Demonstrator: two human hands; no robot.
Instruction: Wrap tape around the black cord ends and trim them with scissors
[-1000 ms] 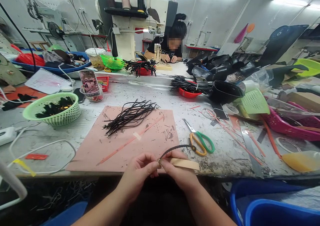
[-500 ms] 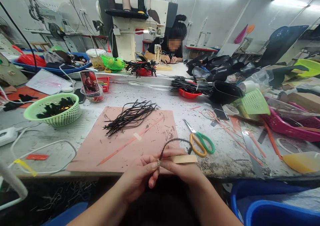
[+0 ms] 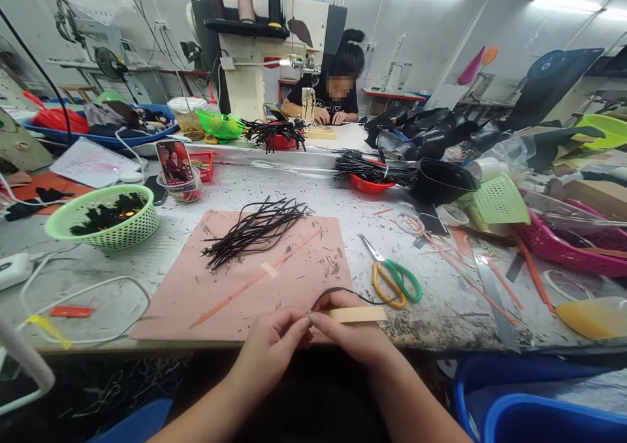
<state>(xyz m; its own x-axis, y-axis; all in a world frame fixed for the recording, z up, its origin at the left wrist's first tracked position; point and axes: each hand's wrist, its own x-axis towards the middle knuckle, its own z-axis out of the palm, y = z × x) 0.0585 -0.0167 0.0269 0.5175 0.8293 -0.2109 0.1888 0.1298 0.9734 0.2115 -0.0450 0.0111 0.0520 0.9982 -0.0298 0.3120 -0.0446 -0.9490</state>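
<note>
My left hand [image 3: 278, 338] pinches the end of a thin black cord [image 3: 350, 289] just past the front edge of a pink sheet [image 3: 176, 299]. Thumb to thumb with it, my right hand [image 3: 345, 328] holds the same cord end, and the rest of the cord arches over its fingers to the right. A flat beige strip [image 3: 362, 314] also lies in my right hand and sticks out to the right. On the sheet rests a bundle of black cords [image 3: 255, 230]. Scissors [image 3: 392, 276] with orange and green handles lie right of my right hand.
A green basket [image 3: 117, 230] of black pieces stands left, near a propped phone [image 3: 175, 164]. Red bowl [image 3: 371, 184] with black cords, black bucket [image 3: 443, 181] and metal ruler [image 3: 494, 302] are right. Across the table, a person [image 3: 337, 90] sits by a sewing machine [image 3: 245, 70].
My left hand's fingers have closed in closer to my right thumb at the cord end. The cord's arch has dropped lower and now stretches farther right, toward the scissors.
</note>
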